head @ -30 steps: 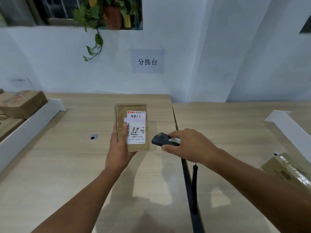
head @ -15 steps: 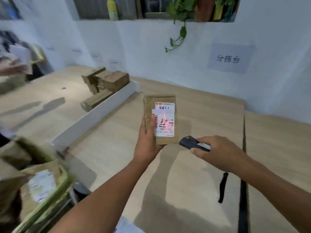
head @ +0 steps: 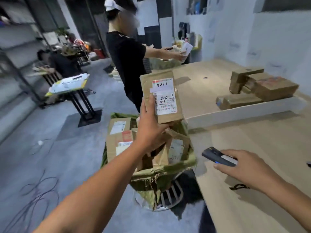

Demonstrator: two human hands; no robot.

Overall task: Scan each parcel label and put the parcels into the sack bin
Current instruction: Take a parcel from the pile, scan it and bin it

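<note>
— Wooden table (head: 262,199) at three o'clock, sack bin (head: 170,169) just beside its edge. Why is the parcel (head: 147,84) raised?
— The left hand (head: 148,132) grips its lower end, label (head: 165,98) facing us, above the bin, likely ready to drop.
— And the right hand (head: 244,167)?
— Its fingers are wrapped round the scanner (head: 217,156), low over the table and out of the way.
</note>
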